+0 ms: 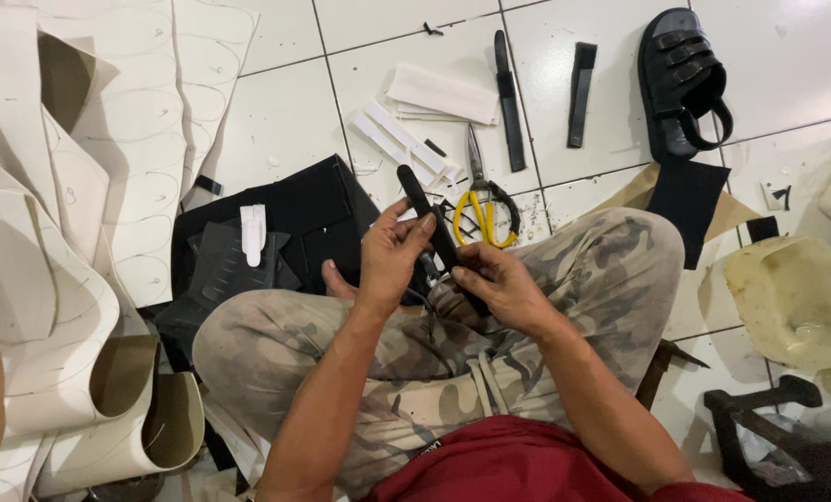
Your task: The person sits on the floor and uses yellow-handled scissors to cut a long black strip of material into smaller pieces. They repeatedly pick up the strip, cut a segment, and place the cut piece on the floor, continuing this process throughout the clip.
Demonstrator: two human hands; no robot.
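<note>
The black strap (pixel 431 223) is held over the person's lap, its long axis slanting from upper left, away from the body, down to the right toward the knees. The left hand (pixel 392 251) is closed around its middle, thumb on top; the right hand (pixel 499 288) pinches the near, lower end. Both hands are touching it. Just beyond the far tip, yellow-handled scissors (pixel 481 200) lie on the tiled floor (pixel 285 112), nearer the right hand.

Both hands meet over the lap, with cut pieces spread on the tiled floor around.

The left hand (pixel 389 263) and right hand (pixel 497 288) hold a long black strap (pixel 431 221); yellow-handled scissors (pixel 481 204) lie just beyond, a black strapped sandal (pixel 679 82) far right, curled cream sheets (pixel 81 279) left.
</note>
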